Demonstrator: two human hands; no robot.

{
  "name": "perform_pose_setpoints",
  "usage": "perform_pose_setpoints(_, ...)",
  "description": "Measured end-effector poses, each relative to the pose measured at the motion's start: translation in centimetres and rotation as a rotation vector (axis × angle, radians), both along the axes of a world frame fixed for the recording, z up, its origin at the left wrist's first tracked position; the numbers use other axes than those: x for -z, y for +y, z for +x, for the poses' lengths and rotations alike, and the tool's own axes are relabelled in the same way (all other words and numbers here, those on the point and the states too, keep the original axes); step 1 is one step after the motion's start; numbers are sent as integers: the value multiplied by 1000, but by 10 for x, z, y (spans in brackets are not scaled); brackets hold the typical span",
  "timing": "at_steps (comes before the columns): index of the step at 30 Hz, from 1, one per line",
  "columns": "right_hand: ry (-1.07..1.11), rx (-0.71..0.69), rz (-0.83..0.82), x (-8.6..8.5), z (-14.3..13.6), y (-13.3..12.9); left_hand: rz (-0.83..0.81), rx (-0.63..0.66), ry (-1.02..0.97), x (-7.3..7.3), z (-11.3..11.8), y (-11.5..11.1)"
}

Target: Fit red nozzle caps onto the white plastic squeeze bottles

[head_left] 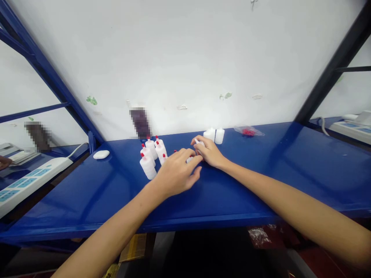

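Observation:
My left hand point(179, 172) is closed with its fingers curled near a white piece point(189, 159), mostly hidden; its thumb stands apart. Beside it, the fingers of my right hand point(211, 152) are closed on a small white bottle whose slim white nozzle point(198, 142) shows between them. The hands nearly touch at the fingertips. To the left of my left hand stands a group of several white squeeze bottles point(148, 168) with red tips. Another red tip point(175, 151) peeks out behind my left hand. Two or so white bottles without red tips point(219, 136) stand behind my right hand.
A clear bag of small red caps point(248, 132) lies at the back right of the blue table point(232, 197). At the left are a white earbud case point(101, 155) and a power strip point(31, 183). A blurred dark object point(140, 121) leans on the wall.

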State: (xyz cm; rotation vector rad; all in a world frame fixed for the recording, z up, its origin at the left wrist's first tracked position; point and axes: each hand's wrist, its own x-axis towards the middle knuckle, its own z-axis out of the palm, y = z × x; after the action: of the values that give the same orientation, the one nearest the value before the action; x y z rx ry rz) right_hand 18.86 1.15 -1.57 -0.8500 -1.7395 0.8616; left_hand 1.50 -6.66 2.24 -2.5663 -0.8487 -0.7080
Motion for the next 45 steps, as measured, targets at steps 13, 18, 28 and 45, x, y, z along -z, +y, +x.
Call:
perform_pose_setpoints(13, -17, 30, 66, -4, 7, 3, -232, -23, 187, 30, 3, 10)
perform_pose_setpoints(18, 109, 62, 157, -5, 7, -6, -92, -2, 88, -17, -24, 4)
perform_pose_setpoints(28, -42, 127, 277, -9, 7, -12, -33, -239, 127, -51, -76, 15)
perform_pose_setpoints(45, -134, 83, 178, -6, 9, -6, -79, -209, 209, -52, -72, 27)
